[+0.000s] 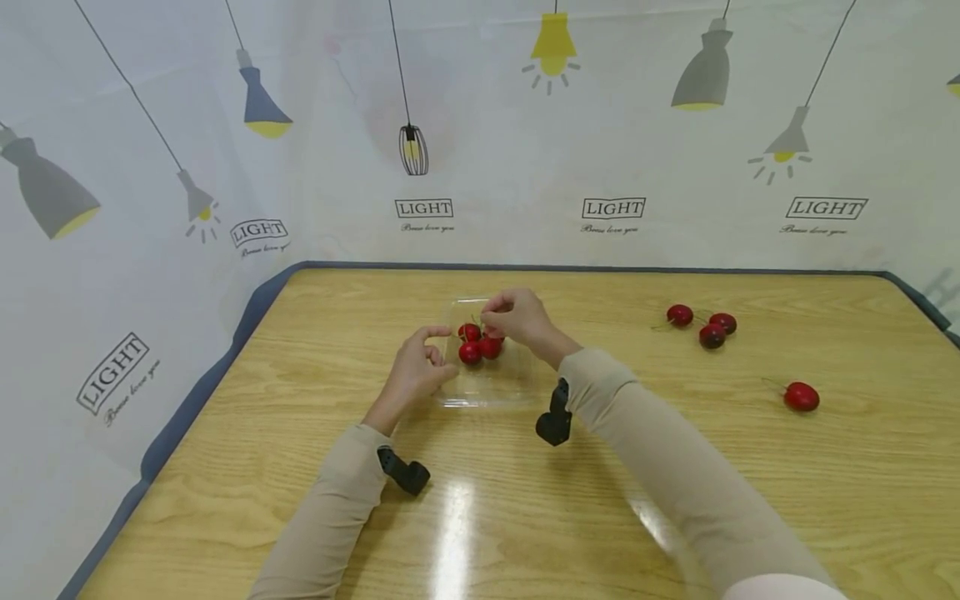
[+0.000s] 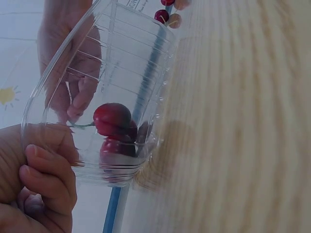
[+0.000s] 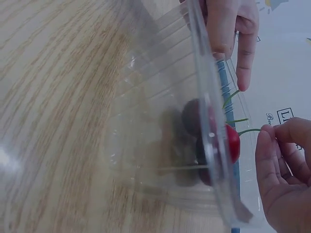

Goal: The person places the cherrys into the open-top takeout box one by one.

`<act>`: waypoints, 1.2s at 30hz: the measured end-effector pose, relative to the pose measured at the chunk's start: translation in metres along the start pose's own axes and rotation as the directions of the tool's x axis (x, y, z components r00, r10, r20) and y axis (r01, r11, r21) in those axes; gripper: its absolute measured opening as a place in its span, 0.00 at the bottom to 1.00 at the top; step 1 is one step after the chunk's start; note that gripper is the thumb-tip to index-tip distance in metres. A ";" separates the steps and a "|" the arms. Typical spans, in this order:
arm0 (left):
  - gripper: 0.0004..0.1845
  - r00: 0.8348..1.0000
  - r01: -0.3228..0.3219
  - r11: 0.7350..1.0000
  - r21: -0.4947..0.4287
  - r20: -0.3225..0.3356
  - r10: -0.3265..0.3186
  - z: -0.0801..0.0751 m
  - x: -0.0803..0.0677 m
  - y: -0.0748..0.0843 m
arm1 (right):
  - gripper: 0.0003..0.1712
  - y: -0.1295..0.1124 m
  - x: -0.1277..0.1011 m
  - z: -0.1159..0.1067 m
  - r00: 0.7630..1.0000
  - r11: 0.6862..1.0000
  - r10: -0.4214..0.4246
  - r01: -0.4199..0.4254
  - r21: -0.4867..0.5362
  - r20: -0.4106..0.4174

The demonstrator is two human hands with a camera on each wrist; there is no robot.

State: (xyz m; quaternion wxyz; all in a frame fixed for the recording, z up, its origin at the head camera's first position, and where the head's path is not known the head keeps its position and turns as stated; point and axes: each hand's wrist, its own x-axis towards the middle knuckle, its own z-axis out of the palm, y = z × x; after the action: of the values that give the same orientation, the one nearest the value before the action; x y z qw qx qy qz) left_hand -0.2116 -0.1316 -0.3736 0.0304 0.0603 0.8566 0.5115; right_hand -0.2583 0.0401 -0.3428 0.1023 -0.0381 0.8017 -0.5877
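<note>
A clear plastic container (image 1: 491, 392) sits on the table with several red cherries (image 1: 470, 353) clustered inside. My right hand (image 1: 517, 319) is over its far right part. In the right wrist view, the thumb and index finger pinch the green stem of a red cherry (image 3: 233, 143), which is at the rim among the others. At the container's left side, my left hand (image 1: 417, 363) holds the edge. Its index finger and thumb reach over the rim, while the other fingers curl outside the wall, as the left wrist view (image 2: 46, 179) shows.
On the right of the wooden table (image 1: 600, 517) lie three cherries (image 1: 712, 336) close together and a single cherry (image 1: 802, 397) nearer to me. A white sheet printed with lamps (image 1: 495, 167) hangs behind and to the left.
</note>
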 end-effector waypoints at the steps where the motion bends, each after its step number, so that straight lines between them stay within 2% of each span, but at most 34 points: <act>1: 0.29 1.000 -0.001 1.000 -0.001 0.000 0.001 0.000 0.000 0.000 | 0.06 0.000 0.000 0.000 1.000 1.000 -0.001 0.001 -0.003 0.001; 5: 0.29 1.000 -0.002 1.000 -0.006 0.000 0.002 0.001 0.001 0.000 | 0.05 0.000 -0.001 0.000 1.000 1.000 -0.003 0.003 -0.012 0.003; 18: 0.29 1.000 0.000 1.000 -0.024 0.001 0.000 0.003 0.002 -0.002 | 0.06 0.003 -0.004 0.001 1.000 0.998 0.017 -0.017 0.059 0.005; 36: 0.28 1.000 0.003 1.000 -0.013 -0.009 -0.004 0.001 0.001 0.000 | 0.07 -0.002 -0.003 -0.004 1.000 1.000 0.003 -0.003 0.020 -0.011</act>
State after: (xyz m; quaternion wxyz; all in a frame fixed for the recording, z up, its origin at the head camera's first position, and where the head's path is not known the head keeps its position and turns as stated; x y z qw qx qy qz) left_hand -0.2119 -0.1301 -0.3739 0.0276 0.0561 0.8534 0.5175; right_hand -0.2565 0.0438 -0.3397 0.0989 -0.0326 0.7965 -0.5956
